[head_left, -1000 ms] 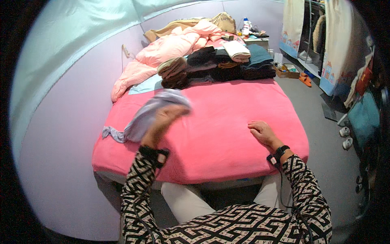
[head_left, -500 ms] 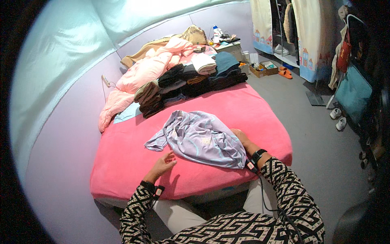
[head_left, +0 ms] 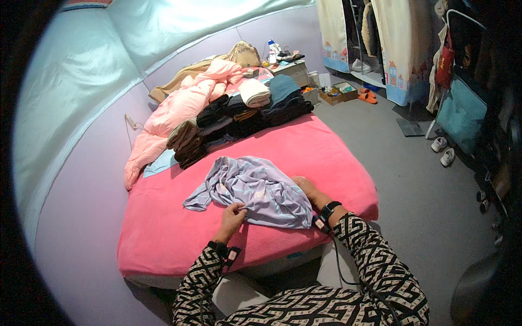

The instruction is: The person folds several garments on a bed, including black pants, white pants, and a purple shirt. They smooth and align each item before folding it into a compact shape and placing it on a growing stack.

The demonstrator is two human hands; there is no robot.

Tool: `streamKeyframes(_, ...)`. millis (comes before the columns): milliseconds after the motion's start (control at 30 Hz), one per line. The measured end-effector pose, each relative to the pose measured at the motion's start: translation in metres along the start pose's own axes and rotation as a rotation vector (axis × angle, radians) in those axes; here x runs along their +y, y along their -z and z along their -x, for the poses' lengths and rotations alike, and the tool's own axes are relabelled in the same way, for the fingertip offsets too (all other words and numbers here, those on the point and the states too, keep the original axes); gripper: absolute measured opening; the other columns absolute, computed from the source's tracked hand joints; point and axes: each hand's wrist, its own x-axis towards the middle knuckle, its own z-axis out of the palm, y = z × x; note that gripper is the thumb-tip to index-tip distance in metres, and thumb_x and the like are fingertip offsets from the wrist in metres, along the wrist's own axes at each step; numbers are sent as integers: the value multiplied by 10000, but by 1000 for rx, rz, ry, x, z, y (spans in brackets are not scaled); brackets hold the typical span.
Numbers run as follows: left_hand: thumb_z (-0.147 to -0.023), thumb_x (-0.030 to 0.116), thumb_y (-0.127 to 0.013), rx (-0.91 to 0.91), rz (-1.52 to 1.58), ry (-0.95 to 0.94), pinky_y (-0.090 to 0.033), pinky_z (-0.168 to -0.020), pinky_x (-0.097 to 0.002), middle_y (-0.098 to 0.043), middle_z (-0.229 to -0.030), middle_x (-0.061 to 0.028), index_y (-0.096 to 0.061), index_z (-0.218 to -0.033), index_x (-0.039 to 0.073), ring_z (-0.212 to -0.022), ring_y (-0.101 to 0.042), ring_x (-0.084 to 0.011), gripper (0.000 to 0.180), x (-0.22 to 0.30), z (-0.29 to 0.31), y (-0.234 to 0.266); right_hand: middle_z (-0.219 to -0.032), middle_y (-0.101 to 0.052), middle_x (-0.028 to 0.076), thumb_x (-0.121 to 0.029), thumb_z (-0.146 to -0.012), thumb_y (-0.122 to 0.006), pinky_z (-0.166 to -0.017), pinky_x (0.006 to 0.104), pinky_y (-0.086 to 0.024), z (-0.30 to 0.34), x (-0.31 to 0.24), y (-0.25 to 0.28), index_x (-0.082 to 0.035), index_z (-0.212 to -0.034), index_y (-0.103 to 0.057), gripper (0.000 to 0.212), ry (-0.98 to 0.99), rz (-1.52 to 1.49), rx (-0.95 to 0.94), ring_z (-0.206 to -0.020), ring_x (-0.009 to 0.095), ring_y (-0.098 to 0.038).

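A crumpled lilac garment with pale stripes and a small yellowish print lies on the pink bed sheet. Its near edge is pinched between the thumb and fingers of my left hand. At the garment's right side my right hand is closed on the cloth, its fingertips partly hidden by folds. Dark bands with small devices sit on both my wrists, and a cable runs from the right one.
Behind the garment, stacked folded clothes stand across the bed beside a puffy pink quilt. A cluttered nightstand, an open box and orange slippers are beyond. White shoes lie on the grey floor at right.
My left hand has moved right and up to the garment's near edge and taken hold of it. My right hand stays at the garment's right side. The whole view has shifted slightly.
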Motion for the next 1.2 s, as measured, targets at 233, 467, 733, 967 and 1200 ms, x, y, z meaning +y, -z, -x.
streamKeyframes(233,-874,92,-686,311,-182,-145,-462,-670,-251,-653,-844,-1,-705,-1072,16,-727,-542,-72,213,-17,11,105,-938,-699,176,-279,-858,-636,-827,450,-518,10,-21,2,-94,-973,-729,236,147,38,29,-937,355,-664)
streamKeyframes(467,-957,103,-607,497,133,228,-511,-763,-288,-655,-991,-35,-656,-1147,-4,-842,-596,-126,224,-83,62,167,-927,-711,171,-185,-880,-639,-808,434,-526,10,-27,0,-30,-958,-724,193,168,21,108,-895,339,-669)
streamKeyframes(733,-975,122,-611,560,230,66,-491,-805,-264,-635,-1014,-35,-637,-1191,1,-900,-576,-114,249,-81,70,143,-971,-718,181,-186,-899,-637,-834,405,-533,13,-31,2,-28,-1026,-728,223,38,-62,60,-936,311,-687)
streamKeyframes(967,-1003,183,-600,580,139,-31,-504,-811,-285,-656,-1029,-44,-642,-1181,-23,-925,-608,-139,275,-85,74,145,-967,-705,164,-227,-931,-637,-822,401,-526,13,-28,3,-38,-1036,-723,233,70,66,84,-915,311,-675)
streamKeyframes(1200,-1018,218,-585,509,477,-46,-634,-714,-363,-684,-953,-91,-603,-1070,18,-779,-715,-212,208,-85,84,136,-955,-694,130,-181,-945,-646,-824,346,-534,13,-35,0,12,-1043,-708,226,-26,-157,69,-891,247,-665)
